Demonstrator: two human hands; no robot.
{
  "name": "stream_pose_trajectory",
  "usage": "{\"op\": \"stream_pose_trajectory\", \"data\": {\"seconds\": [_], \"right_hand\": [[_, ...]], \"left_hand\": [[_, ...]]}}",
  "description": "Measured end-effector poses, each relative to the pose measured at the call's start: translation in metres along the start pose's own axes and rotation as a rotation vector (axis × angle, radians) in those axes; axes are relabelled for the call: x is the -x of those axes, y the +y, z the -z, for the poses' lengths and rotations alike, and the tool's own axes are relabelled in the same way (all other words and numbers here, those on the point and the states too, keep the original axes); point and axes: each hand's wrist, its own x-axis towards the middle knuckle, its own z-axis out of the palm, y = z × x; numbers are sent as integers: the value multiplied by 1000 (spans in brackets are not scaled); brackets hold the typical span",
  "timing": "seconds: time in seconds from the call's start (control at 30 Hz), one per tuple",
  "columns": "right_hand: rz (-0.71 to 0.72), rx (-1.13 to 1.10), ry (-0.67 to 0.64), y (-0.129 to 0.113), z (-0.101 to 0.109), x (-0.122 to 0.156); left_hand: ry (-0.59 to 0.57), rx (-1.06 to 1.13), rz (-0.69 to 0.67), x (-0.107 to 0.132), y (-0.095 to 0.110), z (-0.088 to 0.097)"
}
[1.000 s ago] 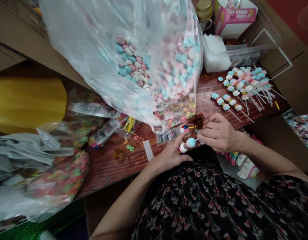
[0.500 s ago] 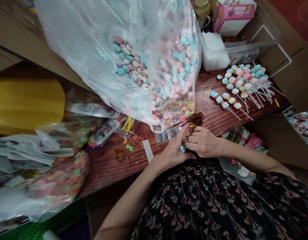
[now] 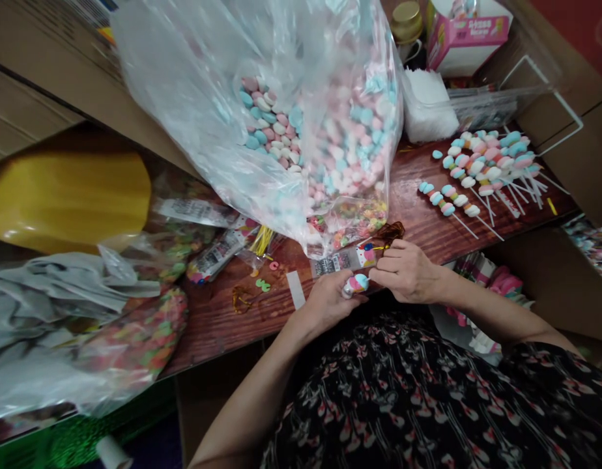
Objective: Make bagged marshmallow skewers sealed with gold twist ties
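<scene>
Left hand (image 3: 328, 303) grip clenched on pastel candy skewer (image 3: 356, 283), just above wooden surface (image 3: 217, 332). Right hand (image 3: 406, 270) grip closed beside yellow stick (image 3: 379, 247), by brown twist ties (image 3: 391, 232); pinched item unclear. Keep both steady.

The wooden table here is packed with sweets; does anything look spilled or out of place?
A few small green and pink candy-like pieces lie loose on the wooden table, outside any bag, beside a tangle of gold twist ties. They look stray because the other sweets sit in bags or on sticks.
</scene>
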Motion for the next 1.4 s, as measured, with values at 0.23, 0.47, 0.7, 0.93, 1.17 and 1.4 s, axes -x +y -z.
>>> {"op": "stream_pose_trajectory", "data": {"seconds": [0.23, 0.47, 0.7, 0.93, 1.17, 1.4], "right_hand": [[-85, 66, 30, -20, 11, 5], [-101, 65, 54, -25, 18, 9], [-111, 49, 113, -11, 34, 14], [-37, 25, 108, -16, 31, 7], [-67, -3, -36, -9, 24, -4], [-113, -14, -124, 6, 19, -3]], "left_hand": [[141, -117, 128, 5, -9, -3], [80, -127, 72, 5, -4, -3], [-119, 28, 5, 8, 2, -1], [-48, 202, 72, 7, 9, -8], [-22, 161, 58, 3, 6, -10], [-8, -114, 15, 11, -5, -2]]}}
